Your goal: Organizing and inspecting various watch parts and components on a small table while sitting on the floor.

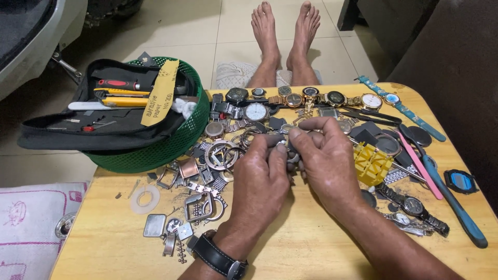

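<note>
A green basket (179, 142) beside a yellow block (372, 163).

1. A small metal watch part (290, 155), silvery and dark, is pinched between the fingertips of both hands above the middle of the wooden table.
2. It is mostly hidden by the fingers; its exact shape cannot be told.

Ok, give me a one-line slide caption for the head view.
Both hands, left hand and right hand, pinch a small metal watch part above a wooden table strewn with watches.
</note>
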